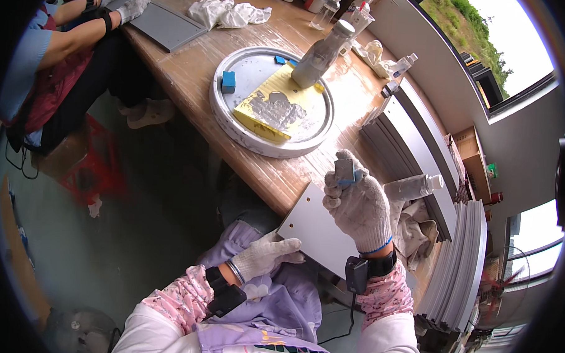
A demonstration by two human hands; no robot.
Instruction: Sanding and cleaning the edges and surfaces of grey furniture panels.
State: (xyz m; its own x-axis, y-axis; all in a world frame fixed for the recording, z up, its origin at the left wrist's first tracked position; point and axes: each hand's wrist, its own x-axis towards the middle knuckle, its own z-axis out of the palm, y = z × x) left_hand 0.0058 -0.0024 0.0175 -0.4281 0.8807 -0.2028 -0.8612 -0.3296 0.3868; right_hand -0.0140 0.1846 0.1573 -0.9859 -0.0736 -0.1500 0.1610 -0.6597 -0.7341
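Note:
My gloved left hand [264, 255] grips the near left edge of a flat grey panel [321, 231], which has small holes near its end. The thumb lies on top. Above the panel, my gloved right hand [361, 207] holds up a small block [345, 171], blue at the side with a grey-smeared face, pinched in the fingers. Beyond my hands stands a round white lid-like tray [220, 115]. In it lie a yellow pad [279, 92] smeared with grey paste, a blue block [228, 82], and a bottle of grey stuff [321, 56] resting on the pad.
Stacked grey panels [413, 162] and another stack [460, 263] fill the right side. A clear bottle [414, 187] and a rag [414, 234] lie beside my right wrist. White cloths [229, 13] and bottles [326, 12] lie farther back. At left, a co-worker's gloved hand [134, 8] touches a grey panel [169, 26].

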